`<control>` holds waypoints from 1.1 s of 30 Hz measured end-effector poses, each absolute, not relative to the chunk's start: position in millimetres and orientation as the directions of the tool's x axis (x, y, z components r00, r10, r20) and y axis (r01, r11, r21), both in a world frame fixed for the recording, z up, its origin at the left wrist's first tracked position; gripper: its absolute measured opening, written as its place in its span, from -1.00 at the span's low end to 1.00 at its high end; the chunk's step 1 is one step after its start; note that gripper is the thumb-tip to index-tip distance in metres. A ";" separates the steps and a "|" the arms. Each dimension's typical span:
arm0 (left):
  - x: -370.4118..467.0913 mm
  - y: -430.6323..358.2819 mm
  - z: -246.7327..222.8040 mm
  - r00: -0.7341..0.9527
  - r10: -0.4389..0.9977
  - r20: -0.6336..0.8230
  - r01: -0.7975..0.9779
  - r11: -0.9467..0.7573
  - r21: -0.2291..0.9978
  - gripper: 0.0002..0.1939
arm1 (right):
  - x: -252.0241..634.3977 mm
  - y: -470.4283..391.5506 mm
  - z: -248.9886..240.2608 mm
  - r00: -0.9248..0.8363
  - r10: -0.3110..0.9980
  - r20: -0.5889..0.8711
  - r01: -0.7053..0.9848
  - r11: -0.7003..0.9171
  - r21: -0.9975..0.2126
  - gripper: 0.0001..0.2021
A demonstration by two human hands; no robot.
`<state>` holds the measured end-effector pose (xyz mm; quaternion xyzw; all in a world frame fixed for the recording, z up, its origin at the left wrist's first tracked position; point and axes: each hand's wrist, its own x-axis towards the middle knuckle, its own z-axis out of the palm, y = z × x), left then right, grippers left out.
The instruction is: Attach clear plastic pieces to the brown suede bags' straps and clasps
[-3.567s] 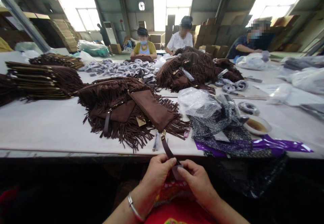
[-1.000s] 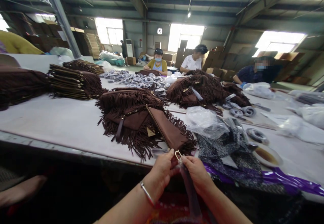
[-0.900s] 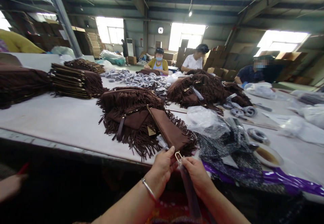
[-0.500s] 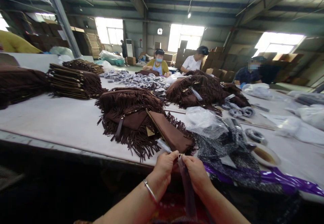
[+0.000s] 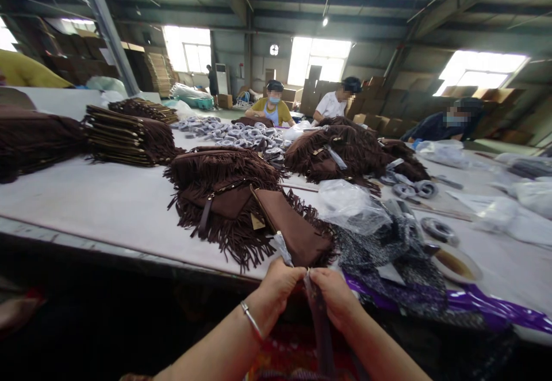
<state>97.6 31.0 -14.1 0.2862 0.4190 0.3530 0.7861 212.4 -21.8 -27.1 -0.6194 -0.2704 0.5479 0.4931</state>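
My left hand (image 5: 277, 290) and my right hand (image 5: 334, 295) meet at the near table edge, both pinching the top of a dark brown strap (image 5: 321, 329) that hangs down between them toward my lap. A small metal clasp peeks out between my fingertips. Just beyond my hands lies a brown suede fringed bag (image 5: 293, 231), on top of a heap of similar fringed bags (image 5: 218, 188). A silver bangle (image 5: 251, 319) circles my left wrist.
Stacks of brown bags (image 5: 125, 137) lie at the left on the white table (image 5: 103, 203). Clear plastic bags (image 5: 349, 206), a patterned cloth (image 5: 388, 254), purple film (image 5: 483, 303) and a small dish (image 5: 455, 263) lie at the right. Three people sit at the far side.
My hands have risen from my lap to the table edge with the strap. The gold clasp that stood out between my fingers a second ago is now mostly covered by my fingertips.
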 end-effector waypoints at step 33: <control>68.3 -14.0 -40.9 0.428 0.839 0.335 0.298 -0.481 0.824 -0.88 | 214.8 -39.3 -53.4 0.319 0.883 -0.345 -0.278 -0.261 -0.925 -0.61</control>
